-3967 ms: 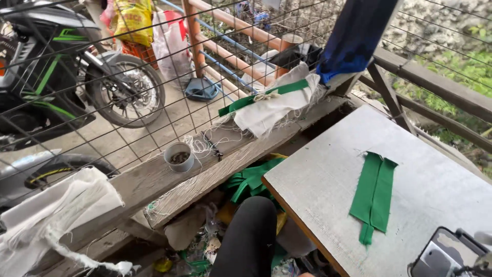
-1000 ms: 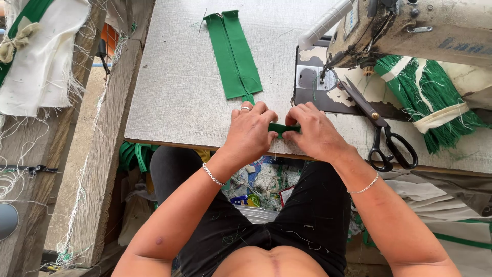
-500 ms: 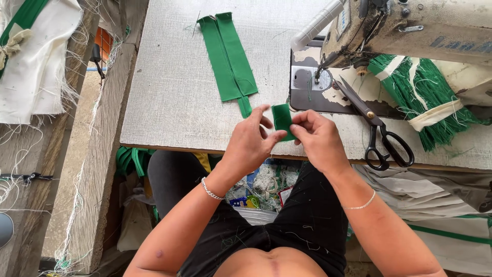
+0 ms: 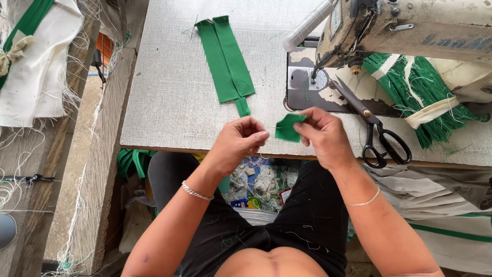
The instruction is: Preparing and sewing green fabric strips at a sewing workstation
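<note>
My right hand pinches a small green fabric piece above the near edge of the grey table. My left hand is just left of the piece, fingers pinched together, seemingly on a thin thread running toward the fabric. Folded green fabric strips lie flat on the table beyond my hands. A worn sewing machine stands at the right, with black-handled scissors lying on its bed close to my right hand.
A bundle of green strips tied with a white band lies under the machine's arm. White cloth with green trim drapes over a wooden ledge at left. Scraps and thread litter the floor under the table.
The view swung from the yard and railing down to the table. My hands lifted from the table edge and drew apart; the green piece is in the right hand alone.
</note>
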